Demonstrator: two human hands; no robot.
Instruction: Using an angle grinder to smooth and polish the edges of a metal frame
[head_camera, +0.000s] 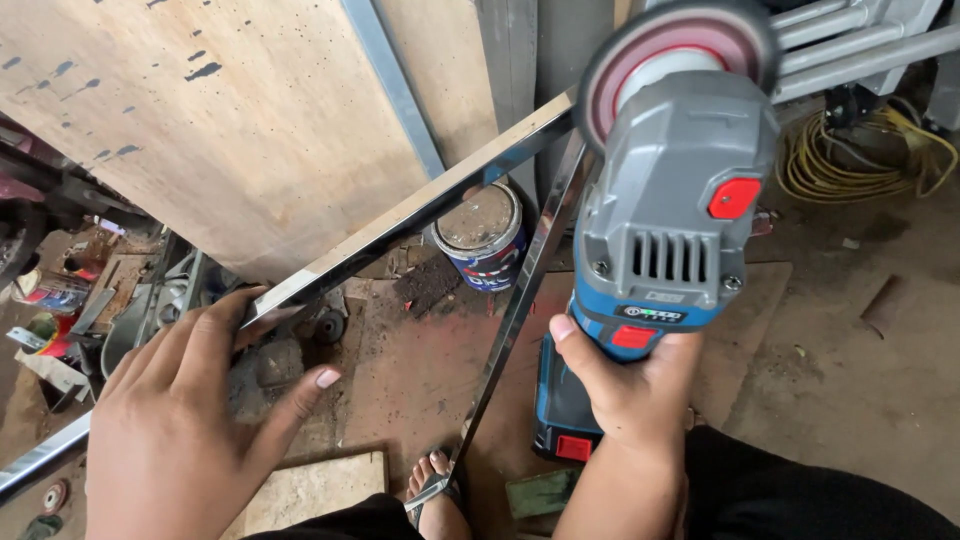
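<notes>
- A cordless angle grinder (668, 210), grey and blue with red buttons, is seen at right of centre; its blurred disc (672, 62) is set at the joint of the polished metal frame (420, 208) near the top of the frame.
- The grinder's handle is gripped firmly by the right hand (628, 385), fingers wrapped closed around it, at lower centre-right.
- The frame's long bar is pressed by the left hand (185, 415) at lower left, fingers spread flat and open upon it.
- A second bar is seen running down from the joint toward a bare foot (432, 490) at bottom centre.
- A paint can (482, 232) is noted behind the bars on the floor.
- A plywood sheet (230, 110) fills the upper left; coiled yellow cable (862, 150) lies at upper right.
</notes>
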